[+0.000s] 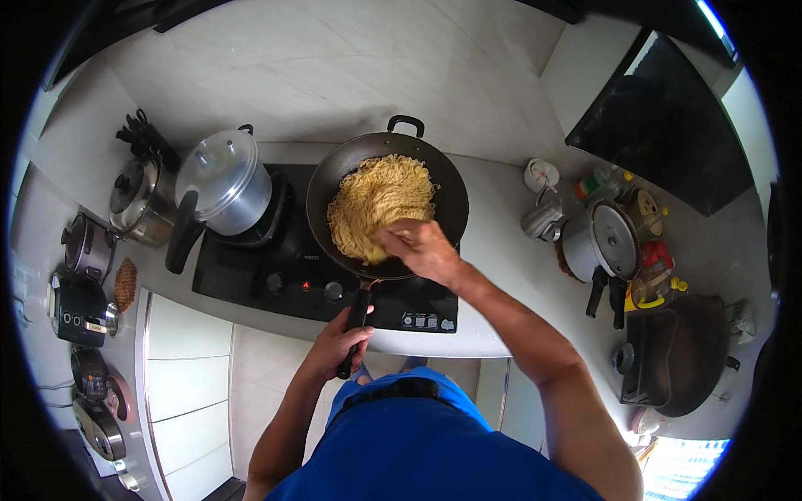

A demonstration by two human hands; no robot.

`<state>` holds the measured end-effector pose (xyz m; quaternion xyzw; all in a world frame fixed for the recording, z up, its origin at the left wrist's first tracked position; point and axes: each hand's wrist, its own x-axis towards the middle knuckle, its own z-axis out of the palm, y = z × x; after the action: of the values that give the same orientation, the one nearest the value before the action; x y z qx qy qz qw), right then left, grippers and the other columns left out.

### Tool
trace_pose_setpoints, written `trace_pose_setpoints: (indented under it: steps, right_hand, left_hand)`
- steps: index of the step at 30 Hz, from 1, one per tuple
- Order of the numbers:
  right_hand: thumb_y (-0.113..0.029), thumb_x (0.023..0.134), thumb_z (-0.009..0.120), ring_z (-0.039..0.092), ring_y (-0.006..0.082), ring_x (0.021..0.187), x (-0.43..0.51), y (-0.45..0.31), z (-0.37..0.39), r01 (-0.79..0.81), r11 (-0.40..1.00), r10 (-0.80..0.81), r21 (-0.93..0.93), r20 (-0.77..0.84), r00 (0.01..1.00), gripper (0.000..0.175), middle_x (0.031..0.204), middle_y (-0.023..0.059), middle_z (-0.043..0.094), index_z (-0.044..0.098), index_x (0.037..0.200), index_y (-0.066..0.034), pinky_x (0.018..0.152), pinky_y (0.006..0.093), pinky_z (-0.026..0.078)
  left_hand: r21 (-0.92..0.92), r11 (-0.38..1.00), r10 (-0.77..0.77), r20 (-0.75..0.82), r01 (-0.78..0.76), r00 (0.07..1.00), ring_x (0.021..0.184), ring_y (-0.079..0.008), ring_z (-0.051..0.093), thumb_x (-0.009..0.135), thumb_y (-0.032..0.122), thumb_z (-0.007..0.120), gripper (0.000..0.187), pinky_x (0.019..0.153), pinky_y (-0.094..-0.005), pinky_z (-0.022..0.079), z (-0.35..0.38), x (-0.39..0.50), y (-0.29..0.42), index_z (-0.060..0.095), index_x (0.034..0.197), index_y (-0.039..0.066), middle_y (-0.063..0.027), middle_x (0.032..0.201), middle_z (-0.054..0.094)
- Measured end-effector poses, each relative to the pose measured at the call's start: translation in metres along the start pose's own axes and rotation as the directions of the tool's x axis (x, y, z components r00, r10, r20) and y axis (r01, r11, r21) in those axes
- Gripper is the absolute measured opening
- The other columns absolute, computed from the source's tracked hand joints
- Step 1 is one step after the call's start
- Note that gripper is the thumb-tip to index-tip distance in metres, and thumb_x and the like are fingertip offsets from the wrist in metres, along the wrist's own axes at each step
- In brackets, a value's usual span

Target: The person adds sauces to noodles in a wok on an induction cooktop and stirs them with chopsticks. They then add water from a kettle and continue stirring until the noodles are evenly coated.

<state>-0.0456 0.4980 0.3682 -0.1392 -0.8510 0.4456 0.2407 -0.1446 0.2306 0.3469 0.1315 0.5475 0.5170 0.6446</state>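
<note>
A dark wok (448, 188) stands over the right part of the black gas hob (250, 275), with a thick bed of yellow noodles (382, 194) in it. My left hand (341, 341) grips the wok's long black handle (358, 313) below the rim. My right hand (420, 247) is over the lower right of the noodles, its fingers bent and blurred. Whether something is between those fingers I cannot tell; a pale yellow piece shows just below them.
An aluminium pressure cooker (219, 181) sits on the left burner, its black handle jutting toward me. A lidded steel pot (138, 200) and a knife block are farther left. On the right counter are a kettle (542, 216), another pressure cooker (592, 244) and bottles.
</note>
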Motion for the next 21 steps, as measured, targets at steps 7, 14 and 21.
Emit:
trace_pose_setpoints:
  steps: [7, 14, 21]
  right_hand:
    - [-0.013, 0.105, 0.068, 0.080, 0.0256, 0.082, -0.018, 0.030, -0.095, -0.275, 0.937, 0.258, -0.217, -0.105, 0.960, 0.018, 0.101, 0.0200, 0.080, 0.076, 0.114, 0.0007, 0.069, 0.0354, 0.064]
    - [-0.011, 0.102, 0.068, 0.074, 0.0406, 0.074, 0.013, 0.000, 0.010, 0.202, 0.958, -0.202, -0.202, 0.023, 0.979, 0.016, 0.087, 0.0271, 0.073, 0.076, 0.102, 0.0039, 0.063, 0.0466, 0.059]
    - [-0.010, 0.099, 0.070, 0.075, 0.0410, 0.072, 0.056, 0.010, 0.020, 0.067, 0.980, -0.101, -0.189, -0.180, 0.978, 0.016, 0.090, 0.0268, 0.075, 0.076, 0.099, 0.0047, 0.064, 0.0467, 0.061]
  left_hand:
    - [-0.018, 1.000, 0.023, 0.004, -0.023, 1.000, 0.051, -0.0134, 0.055, 0.104, 0.013, 0.068, 0.054, 0.046, -0.0315, 0.045, 0.004, 0.005, -0.006, 0.047, 0.153, 0.006, -0.0026, 0.069, 0.057]
    - [-0.007, 1.000, 0.014, -0.004, -0.014, 1.000, 0.051, -0.0133, 0.054, 0.104, 0.011, 0.068, 0.054, 0.046, -0.0319, 0.045, 0.000, 0.007, -0.008, 0.047, 0.153, 0.007, -0.0027, 0.071, 0.056]
    - [0.022, 1.000, -0.012, -0.016, 0.013, 1.000, 0.050, -0.0117, 0.051, 0.105, 0.009, 0.066, 0.056, 0.044, -0.0305, 0.041, 0.005, 0.007, 0.001, 0.045, 0.157, 0.009, -0.0018, 0.072, 0.055]
